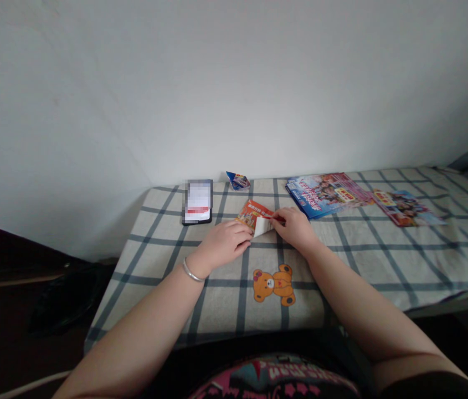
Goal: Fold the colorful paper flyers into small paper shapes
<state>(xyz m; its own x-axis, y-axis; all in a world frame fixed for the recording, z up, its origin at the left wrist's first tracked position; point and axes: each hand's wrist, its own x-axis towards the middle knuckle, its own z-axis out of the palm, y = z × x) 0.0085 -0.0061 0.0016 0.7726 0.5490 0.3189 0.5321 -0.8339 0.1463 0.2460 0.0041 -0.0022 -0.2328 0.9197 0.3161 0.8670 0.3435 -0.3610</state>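
A small orange and white printed paper (255,217) lies partly folded on the checked cloth (342,260). My left hand (226,243) rests on its near left side, fingers curled and pressing it down. My right hand (295,226) pinches the paper's right corner between thumb and fingers. A silver bangle (191,271) circles my left wrist.
A phone (198,201) lies face up to the far left. A small folded paper piece (237,179) sits by the wall. A stack of colourful leaflets (325,194) and another leaflet (406,207) lie to the right. An orange bear print (274,284) marks the cloth.
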